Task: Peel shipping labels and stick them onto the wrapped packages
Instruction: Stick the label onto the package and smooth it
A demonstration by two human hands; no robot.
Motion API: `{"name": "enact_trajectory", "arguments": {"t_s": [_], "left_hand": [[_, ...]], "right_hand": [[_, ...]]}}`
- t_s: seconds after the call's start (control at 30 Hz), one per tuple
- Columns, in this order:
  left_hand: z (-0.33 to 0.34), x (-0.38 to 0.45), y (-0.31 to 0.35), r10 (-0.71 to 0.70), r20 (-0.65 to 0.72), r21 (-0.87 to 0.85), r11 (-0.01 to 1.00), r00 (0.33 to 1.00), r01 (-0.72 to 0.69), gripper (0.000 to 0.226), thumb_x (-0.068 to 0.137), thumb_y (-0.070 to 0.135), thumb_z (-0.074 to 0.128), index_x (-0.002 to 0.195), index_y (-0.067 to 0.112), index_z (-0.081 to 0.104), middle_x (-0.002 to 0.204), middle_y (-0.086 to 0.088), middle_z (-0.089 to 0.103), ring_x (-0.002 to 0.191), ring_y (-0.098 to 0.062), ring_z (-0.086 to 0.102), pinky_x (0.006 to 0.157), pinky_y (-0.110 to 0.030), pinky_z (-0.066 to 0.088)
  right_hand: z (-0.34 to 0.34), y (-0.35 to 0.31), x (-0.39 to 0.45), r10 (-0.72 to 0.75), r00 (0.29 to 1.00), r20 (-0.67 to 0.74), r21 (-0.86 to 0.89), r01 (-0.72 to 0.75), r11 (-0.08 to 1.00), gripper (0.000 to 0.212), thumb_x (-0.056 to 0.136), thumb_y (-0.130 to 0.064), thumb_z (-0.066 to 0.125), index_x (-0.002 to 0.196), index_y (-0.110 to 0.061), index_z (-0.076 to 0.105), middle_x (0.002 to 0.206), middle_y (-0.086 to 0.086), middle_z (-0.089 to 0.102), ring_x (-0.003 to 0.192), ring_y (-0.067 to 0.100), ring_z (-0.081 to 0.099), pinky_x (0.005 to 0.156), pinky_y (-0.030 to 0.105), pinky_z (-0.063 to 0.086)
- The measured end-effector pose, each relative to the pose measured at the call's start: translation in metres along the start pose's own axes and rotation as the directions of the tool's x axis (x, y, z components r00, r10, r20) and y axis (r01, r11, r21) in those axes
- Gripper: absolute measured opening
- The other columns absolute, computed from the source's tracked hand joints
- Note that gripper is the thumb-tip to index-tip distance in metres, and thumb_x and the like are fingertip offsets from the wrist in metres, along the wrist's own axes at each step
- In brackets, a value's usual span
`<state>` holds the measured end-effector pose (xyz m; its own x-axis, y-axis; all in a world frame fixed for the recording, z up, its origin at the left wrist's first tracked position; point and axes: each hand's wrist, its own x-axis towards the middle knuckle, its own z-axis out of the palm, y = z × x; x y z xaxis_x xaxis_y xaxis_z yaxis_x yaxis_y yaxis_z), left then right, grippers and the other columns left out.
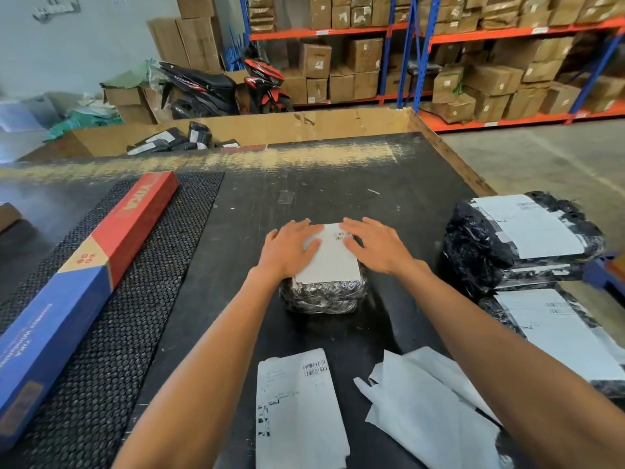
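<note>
1. The table [338, 170] carries everything: a dark worn top, with a long red and blue box [84, 262] lying on a studded mat [142, 299] along its left side.
2. Labelled packages [521, 238] are stacked at the table's right edge, which I take as finished work.
3. Near the front edge lie a printed sheet of labels [297, 407] and loose white backing papers [419, 401]. A sleeve or forearm sweeping back could drag these off the table, or a peeled label could stick to them.
4. The wrapped package [324, 296], black and bubble-wrapped, sits about mid-table. Its surface looks lumpy, so the label may crease or trap air if pressed unevenly, and the package could slide under a lopsided push.
5. The shipping label [329, 255] lies on top of that package, its near edge close to the package's front rim; that corner could lift if left unrubbed.
6. The left hand [291, 248] is flat, fingers spread, palm down on the label's left part, gripping nothing.
7. The right hand [375, 245] is likewise flat and splayed, pressing the label's right edge and the wrap beside it, nothing held.
</note>
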<state>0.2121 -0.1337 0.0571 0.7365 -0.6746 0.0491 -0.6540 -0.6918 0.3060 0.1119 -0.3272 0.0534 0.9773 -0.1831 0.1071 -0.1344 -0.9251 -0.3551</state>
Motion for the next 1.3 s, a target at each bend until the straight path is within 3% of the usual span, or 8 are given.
{"name": "enact_trajectory", "arguments": {"t_s": [0.13, 0.3, 0.57, 0.7, 0.83, 1.07, 1.2, 1.3], "left_hand": [[0.008, 0.012, -0.002, -0.158, 0.142, -0.26, 0.947, 0.977, 0.191, 0.052, 0.104, 0.05, 0.032, 0.155, 0.041, 0.027, 0.168, -0.006, 0.002, 0.152, -0.035, 0.018, 0.122, -0.054, 0.011], [0.017, 0.005, -0.001, -0.226, 0.069, -0.597, 0.771, 0.972, 0.221, 0.046, 0.106, 0.039, 0.037, 0.152, 0.038, 0.035, 0.167, -0.006, -0.015, 0.152, -0.025, 0.023, 0.117, -0.046, 0.032], [0.015, -0.007, -0.001, -0.18, -0.235, -0.728, 0.684, 0.955, -0.05, 0.043, 0.101, 0.019, 0.055, 0.141, 0.034, 0.053, 0.153, 0.006, 0.039, 0.145, -0.014, 0.033, 0.115, -0.034, 0.034], [0.007, -0.018, -0.002, -0.292, -0.231, -0.927, 0.355, 0.928, -0.119, 0.06, 0.091, 0.017, 0.072, 0.136, 0.049, 0.05, 0.151, 0.009, 0.046, 0.137, -0.008, 0.043, 0.11, -0.031, 0.041], [0.015, -0.025, -0.011, -0.353, 0.078, -0.997, -0.017, 0.932, 0.077, 0.045, 0.104, 0.033, 0.047, 0.149, 0.029, 0.044, 0.149, 0.003, 0.05, 0.134, -0.017, 0.049, 0.109, -0.038, 0.039], [0.043, -0.04, 0.021, -0.26, 0.061, -0.668, 0.707, 0.964, 0.233, 0.028, 0.099, 0.016, 0.042, 0.087, 0.012, 0.066, 0.084, -0.002, 0.072, 0.081, -0.021, 0.066, 0.079, -0.029, 0.053], [0.059, -0.051, 0.056, -0.153, 0.162, -0.03, 0.987, 0.975, 0.159, 0.056, 0.101, 0.032, 0.039, 0.154, 0.015, 0.034, 0.161, -0.003, 0.026, 0.153, -0.03, 0.015, 0.126, -0.045, 0.007], [0.05, -0.064, 0.082, -0.22, 0.164, -0.071, 0.97, 0.962, 0.234, 0.082, 0.1, 0.026, 0.054, 0.158, 0.009, -0.001, 0.167, -0.004, -0.003, 0.155, -0.026, -0.007, 0.125, -0.035, -0.001]], "right_hand": [[-0.001, -0.011, 0.019, 0.299, 0.94, 0.165, 0.099, -0.317, 0.943, 0.06, 0.103, -0.048, 0.034, 0.158, -0.025, 0.028, 0.166, 0.01, 0.021, 0.15, 0.036, 0.024, 0.118, 0.051, 0.028], [0.014, -0.03, 0.022, 0.537, 0.784, 0.312, 0.542, -0.611, 0.577, 0.063, 0.104, -0.048, 0.03, 0.147, -0.005, 0.043, 0.149, 0.014, 0.048, 0.132, 0.034, 0.048, 0.103, 0.034, 0.041], [0.029, -0.041, 0.003, 0.634, 0.766, 0.105, 0.688, -0.516, 0.51, 0.074, 0.098, -0.067, 0.029, 0.13, -0.006, 0.054, 0.126, 0.014, 0.059, 0.111, 0.034, 0.059, 0.093, 0.042, 0.05], [0.034, -0.037, -0.009, 0.616, 0.787, -0.008, 0.791, -0.372, 0.486, 0.069, 0.094, -0.072, 0.031, 0.123, -0.014, 0.054, 0.109, 0.002, 0.062, 0.097, 0.023, 0.061, 0.084, 0.044, 0.054], [0.032, -0.026, -0.002, 0.626, 0.752, 0.207, 0.829, -0.474, 0.296, 0.078, 0.087, -0.077, 0.036, 0.114, -0.008, 0.058, 0.111, 0.01, 0.067, 0.096, 0.029, 0.066, 0.088, 0.049, 0.058], [0.003, -0.003, -0.018, 0.64, 0.646, 0.416, 0.845, -0.535, -0.009, 0.062, 0.102, -0.056, 0.037, 0.131, -0.003, 0.051, 0.12, 0.014, 0.066, 0.101, 0.031, 0.067, 0.088, 0.039, 0.057], [-0.027, 0.013, -0.052, 0.629, 0.684, 0.37, 0.824, -0.554, 0.118, 0.076, 0.1, -0.062, 0.038, 0.147, -0.002, 0.037, 0.122, 0.011, 0.062, 0.097, 0.029, 0.065, 0.075, 0.037, 0.056], [-0.037, 0.038, -0.074, 0.613, 0.711, 0.345, 0.817, -0.549, 0.178, 0.096, 0.087, -0.077, 0.039, 0.152, -0.006, 0.035, 0.132, 0.011, 0.063, 0.104, 0.033, 0.067, 0.093, 0.048, 0.057]]}}
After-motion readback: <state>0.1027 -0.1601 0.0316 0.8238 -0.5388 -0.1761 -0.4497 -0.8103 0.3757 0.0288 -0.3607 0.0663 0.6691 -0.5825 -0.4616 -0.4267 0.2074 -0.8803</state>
